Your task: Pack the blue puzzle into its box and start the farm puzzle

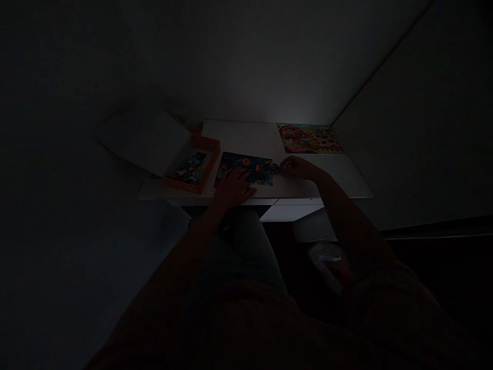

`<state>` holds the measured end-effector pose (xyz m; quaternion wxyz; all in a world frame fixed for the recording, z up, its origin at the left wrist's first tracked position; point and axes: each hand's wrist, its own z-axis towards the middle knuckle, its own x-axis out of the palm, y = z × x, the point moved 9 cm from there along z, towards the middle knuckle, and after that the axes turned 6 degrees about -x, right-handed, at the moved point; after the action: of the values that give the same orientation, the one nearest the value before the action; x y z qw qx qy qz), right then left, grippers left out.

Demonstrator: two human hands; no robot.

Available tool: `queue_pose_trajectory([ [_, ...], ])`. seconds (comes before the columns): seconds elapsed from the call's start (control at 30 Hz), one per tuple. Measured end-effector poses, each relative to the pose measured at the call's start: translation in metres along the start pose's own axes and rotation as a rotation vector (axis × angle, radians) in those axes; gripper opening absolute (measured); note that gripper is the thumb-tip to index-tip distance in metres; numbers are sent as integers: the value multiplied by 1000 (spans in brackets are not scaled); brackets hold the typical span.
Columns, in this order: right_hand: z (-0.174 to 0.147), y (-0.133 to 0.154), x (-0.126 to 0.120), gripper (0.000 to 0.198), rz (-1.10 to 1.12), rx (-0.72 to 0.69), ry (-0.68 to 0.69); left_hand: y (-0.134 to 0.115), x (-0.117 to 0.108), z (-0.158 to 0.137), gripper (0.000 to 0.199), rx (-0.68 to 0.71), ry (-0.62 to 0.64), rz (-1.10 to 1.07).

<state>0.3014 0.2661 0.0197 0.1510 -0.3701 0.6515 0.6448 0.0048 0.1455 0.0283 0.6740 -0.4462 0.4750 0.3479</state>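
On the far left, a dim, smooth wall [50,169] fills the view, and a pale, flat panel [150,139] with straight edges leans up beside an orange box [210,167]. The box is shallow, rectangular and open at the top, with a heap of loose puzzle pieces [189,168] in white, teal and dark tones inside; any print on its walls is too dark to read. Behind it, part of a colourful sheet [194,125] shows. Right of the box, the left hand [232,188] lies with fingers spread over the near edge of a flat puzzle [234,160], dark blue with orange and teal patches, which lies on the white desk [242,134]. At the puzzle's right edge, the right hand [295,167] pinches a small dark piece [276,167] between thumb and fingertips. Under the desktop sits a smooth white drawer front [290,212]. Farther right, toward the back, lies a glossy-looking farm picture [314,140] with a red barn, its lettering too dim to make out. Below, near the floor, is a crinkled, translucent plastic bag [325,253]
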Motion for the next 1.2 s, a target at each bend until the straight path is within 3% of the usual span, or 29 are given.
queue_pose_trajectory([
  [0.13, -1, -4, -3, 37, 243, 26, -87, 0, -1, 0, 70, 10, -7, -4],
  [0.23, 2, 1, -8, 37, 282, -6, -180, -1, -2, -1, 70, 15, -21, -3],
  [0.37, 11, 12, 5, 45, 288, -30, -166, -2, -2, -1, 70, 7, -11, 12],
  [0.53, 17, 26, 17, 27, 319, -50, -173, -2, -3, -1, 69, 2, -4, 8],
  [0.77, 14, 21, 22, 25, 324, 94, -138, -3, -3, -2, 72, -4, 13, 18],
  [0.97, 24, 30, 32, 50, 243, 104, -56, -2, -3, -2, 70, 7, -6, -14],
  [1.2, 40, 22, 27, 64, 108, 130, -148, -3, -2, -2, 71, 10, -11, -33],
])
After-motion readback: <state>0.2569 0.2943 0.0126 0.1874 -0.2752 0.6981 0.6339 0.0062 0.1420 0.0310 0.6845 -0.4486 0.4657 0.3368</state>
